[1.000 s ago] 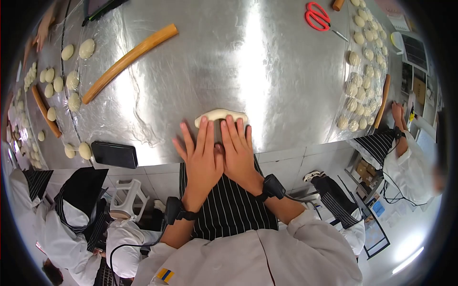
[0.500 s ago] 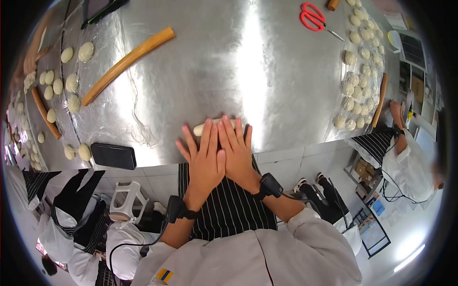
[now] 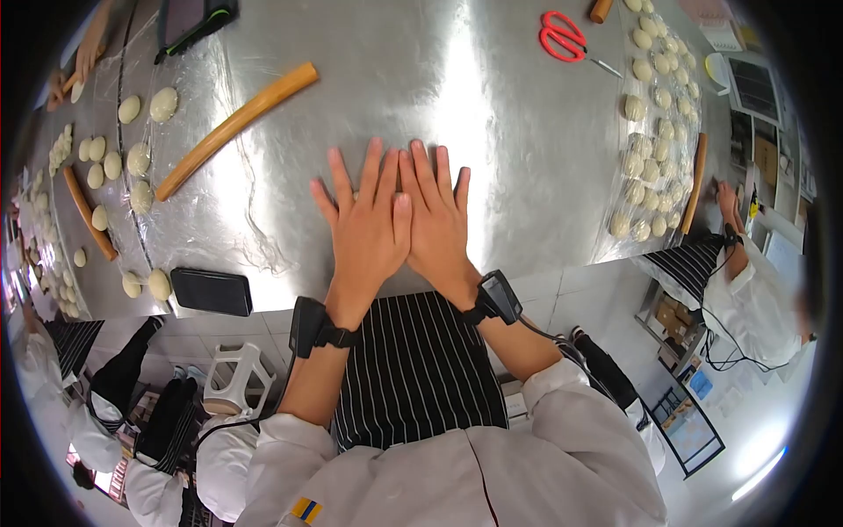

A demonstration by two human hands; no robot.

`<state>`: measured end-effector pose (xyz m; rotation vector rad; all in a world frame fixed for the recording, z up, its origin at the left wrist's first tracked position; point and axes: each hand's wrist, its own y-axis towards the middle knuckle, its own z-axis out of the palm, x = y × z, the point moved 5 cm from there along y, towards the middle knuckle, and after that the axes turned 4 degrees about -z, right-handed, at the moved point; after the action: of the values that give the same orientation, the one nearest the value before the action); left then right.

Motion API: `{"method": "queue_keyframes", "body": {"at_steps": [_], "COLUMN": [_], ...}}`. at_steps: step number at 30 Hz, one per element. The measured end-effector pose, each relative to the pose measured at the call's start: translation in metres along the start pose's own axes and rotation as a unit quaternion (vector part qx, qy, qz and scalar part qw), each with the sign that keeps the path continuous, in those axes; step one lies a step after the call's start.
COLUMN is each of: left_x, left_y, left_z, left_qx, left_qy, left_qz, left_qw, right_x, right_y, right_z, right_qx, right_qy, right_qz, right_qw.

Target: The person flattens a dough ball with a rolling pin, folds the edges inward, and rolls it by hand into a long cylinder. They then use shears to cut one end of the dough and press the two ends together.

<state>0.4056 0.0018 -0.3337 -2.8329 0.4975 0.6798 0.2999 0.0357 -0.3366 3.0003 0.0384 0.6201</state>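
Observation:
My left hand [image 3: 367, 230] lies palm down on the steel table, fingers stretched forward and apart. Beside it, my right hand [image 3: 436, 220] is also flat with its fingers spread, and the two thumbs overlap in the middle. A piece of dough is under my hands; they cover nearly all of it, with only a sliver of pale dough [image 3: 356, 195] between the left fingers. To the left of my hands a wooden rolling pin [image 3: 237, 127] rests at a slant on the table.
Dough balls [image 3: 138, 160] and plastic film [image 3: 224, 176] are on the left, near a black phone [image 3: 211, 292]. Red-handled scissors [image 3: 562, 39] lie at the far right. Many wrapped dough balls [image 3: 650, 167] and another rolling pin [image 3: 695, 184] line the right side. Other people work nearby.
Both hands have slid forward, away from my body, across the table. The dough roll that showed beyond my fingers is now almost wholly hidden under my hands.

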Motion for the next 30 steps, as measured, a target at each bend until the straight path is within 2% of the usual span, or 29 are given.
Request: {"method": "queue_keyframes", "body": {"at_steps": [5, 7, 9, 11, 13, 15, 18, 20, 23, 26, 29, 30], "left_x": [0.002, 0.008, 0.004, 0.0, -0.006, -0.003, 0.007, 0.009, 0.005, -0.003, -0.007, -0.008], "left_y": [0.014, -0.013, -0.058, -0.059, -0.044, 0.011, 0.086, 0.085, 0.035, -0.05, -0.038, -0.013], "left_z": [-0.001, 0.004, 0.011, 0.012, 0.004, -0.003, -0.011, -0.012, -0.003, 0.002, 0.003, 0.001], "left_qx": [-0.03, -0.014, -0.016, -0.02, -0.012, -0.045, -0.082, -0.091, -0.042, -0.013, -0.015, -0.034], "left_qy": [0.003, -0.06, -0.039, -0.021, -0.006, 0.014, 0.027, 0.025, 0.027, 0.014, 0.019, 0.038], "left_qz": [0.016, -0.016, -0.022, -0.026, -0.039, -0.022, 0.014, 0.036, 0.035, -0.01, -0.044, -0.035], "left_qw": [0.999, 0.998, 0.999, 0.999, 0.999, 0.999, 0.996, 0.995, 0.998, 1.0, 0.999, 0.998], "right_x": [-0.01, -0.009, -0.006, -0.005, -0.003, -0.019, -0.039, -0.04, -0.034, -0.024, -0.023, -0.022], "right_y": [0.013, 0.003, -0.026, -0.036, -0.029, 0.019, 0.087, 0.101, 0.046, -0.036, -0.025, -0.015], "right_z": [0.0, 0.002, 0.001, 0.0, -0.005, -0.005, -0.006, -0.009, -0.008, -0.013, -0.011, -0.012], "right_qx": [0.007, 0.011, 0.031, 0.032, 0.043, 0.016, -0.036, -0.025, 0.023, 0.07, 0.052, 0.038], "right_qy": [0.012, 0.026, 0.048, 0.036, 0.029, 0.037, 0.005, 0.021, 0.008, 0.019, 0.001, 0.002], "right_qz": [-0.004, -0.004, 0.022, 0.02, 0.042, 0.043, 0.011, -0.029, -0.048, 0.003, 0.026, 0.043], "right_qw": [1.0, 1.0, 0.998, 0.999, 0.998, 0.998, 0.999, 0.999, 0.999, 0.997, 0.998, 0.998]}}
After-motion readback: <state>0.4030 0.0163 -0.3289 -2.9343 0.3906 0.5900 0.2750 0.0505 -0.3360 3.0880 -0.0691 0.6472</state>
